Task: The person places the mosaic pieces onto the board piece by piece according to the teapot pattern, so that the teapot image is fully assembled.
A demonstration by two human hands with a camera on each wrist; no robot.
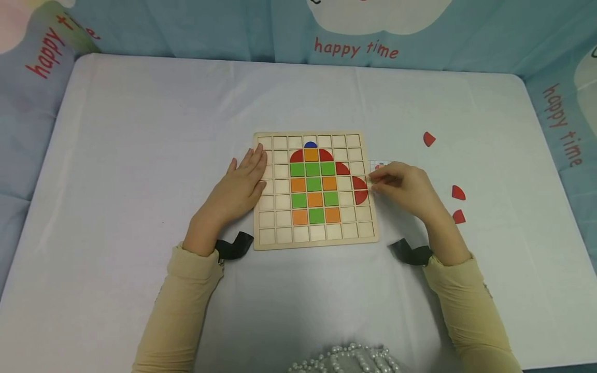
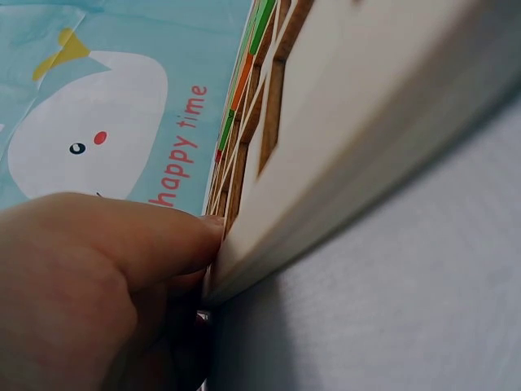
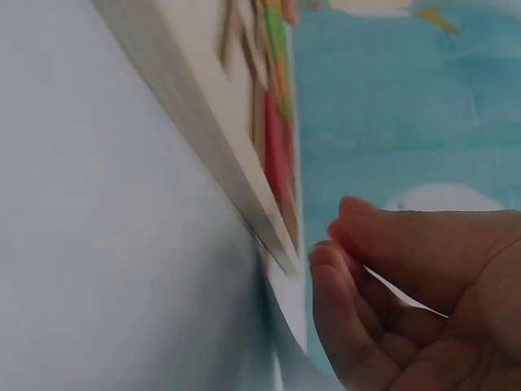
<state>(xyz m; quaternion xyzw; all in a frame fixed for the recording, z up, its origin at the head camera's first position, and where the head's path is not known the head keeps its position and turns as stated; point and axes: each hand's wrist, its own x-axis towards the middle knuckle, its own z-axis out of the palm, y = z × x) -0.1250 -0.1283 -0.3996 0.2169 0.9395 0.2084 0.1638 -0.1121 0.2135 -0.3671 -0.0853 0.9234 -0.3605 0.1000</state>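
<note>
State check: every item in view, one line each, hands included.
left hand: flat, fingers straight, resting on the board's left edge.
right hand: fingers curled, pinching a small card at the board's right edge.
card: held, mostly hidden by the fingers.
wooden grid board: flat on the table, partly filled with tiles.
loose red quarter-circle pieces: three, lying on the table right of the board, untouched.

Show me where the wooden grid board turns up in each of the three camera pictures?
Head view: the wooden grid board lies mid-table, between both hands.
Left wrist view: its pale side edge runs diagonally from the upper right, beside the left hand.
Right wrist view: its edge slants down from the top, by the right hand.
Shared landmark: the green and orange tiles.
</note>
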